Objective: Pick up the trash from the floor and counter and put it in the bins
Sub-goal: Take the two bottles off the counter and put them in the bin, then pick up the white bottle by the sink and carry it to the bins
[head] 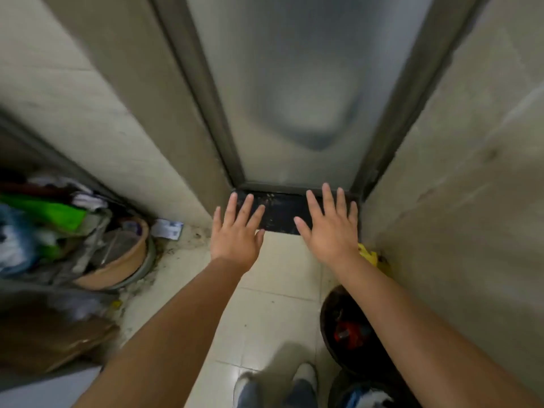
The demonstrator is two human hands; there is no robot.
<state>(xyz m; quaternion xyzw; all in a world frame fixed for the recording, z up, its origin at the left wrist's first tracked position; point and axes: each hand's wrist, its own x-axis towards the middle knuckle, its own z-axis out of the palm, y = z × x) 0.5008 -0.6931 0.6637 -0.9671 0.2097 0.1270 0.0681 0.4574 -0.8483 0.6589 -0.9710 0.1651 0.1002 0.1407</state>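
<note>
Both your hands are stretched out ahead of you in the middle of the frame, palms down, fingers spread, holding nothing. Your left hand (237, 231) hangs over the left end of the dark threshold (279, 212) of the frosted door (306, 89); your right hand (331, 228) hangs over its right end. Whether they touch anything cannot be told; they look like hands held out free, ready to reach.

The trash lies to either side of them. A small crumpled paper (167, 228) sits on the floor (265, 319) at centre left, against the foot of the wall. A yellow scrap (369, 256) lies in the corner at centre right, just beside your right wrist and partly hidden by it. That scrap is the nearer piece, so the right hand seems the natural one to take it.

A dark round bin (347, 334) stands at lower right, close under your right forearm, with something red inside; its spot against the wall keeps the walkway clear and makes a short drop from the corner. A second bin (365, 396) shows at the bottom edge. The pile of bowls and clutter (88, 237) at left is blurred.
</note>
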